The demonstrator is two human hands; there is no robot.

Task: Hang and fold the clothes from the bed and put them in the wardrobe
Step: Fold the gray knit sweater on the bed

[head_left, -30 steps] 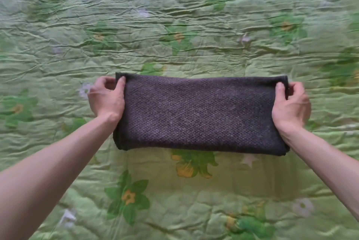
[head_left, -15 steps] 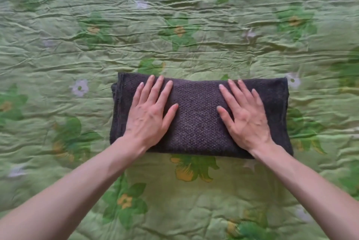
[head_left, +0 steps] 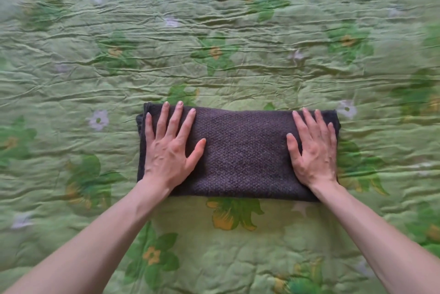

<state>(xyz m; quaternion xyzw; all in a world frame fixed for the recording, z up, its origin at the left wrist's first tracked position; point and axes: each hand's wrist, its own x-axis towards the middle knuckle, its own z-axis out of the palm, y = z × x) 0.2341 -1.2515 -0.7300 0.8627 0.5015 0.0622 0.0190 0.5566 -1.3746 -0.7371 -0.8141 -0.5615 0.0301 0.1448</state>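
Blur smears the outer parts of the bed cover (head_left: pixel 238 31), worst at the far left and right edges, so its printed flowers and leaves there are hard to make out. Both forearms are cut off by the bottom corners of the view, and nothing of the person beyond them shows. The near left corner of the folded dark knit garment (head_left: pixel 242 150) is hidden under the left wrist, and the near right corner under the right wrist. What kind of garment it is cannot be told from the fold (only a textured, dark purplish knit shows). At its left end several stacked layers show as thin edges.

The garment lies flat on the bed, a long rectangle running left to right, at the middle of the view. The left hand (head_left: pixel 170 148) rests palm down on its left part, fingers straight and spread, thumb angled toward the centre. The right hand (head_left: pixel 314 150) lies palm down on the right part, fingers straight and closer together, tips near the far edge
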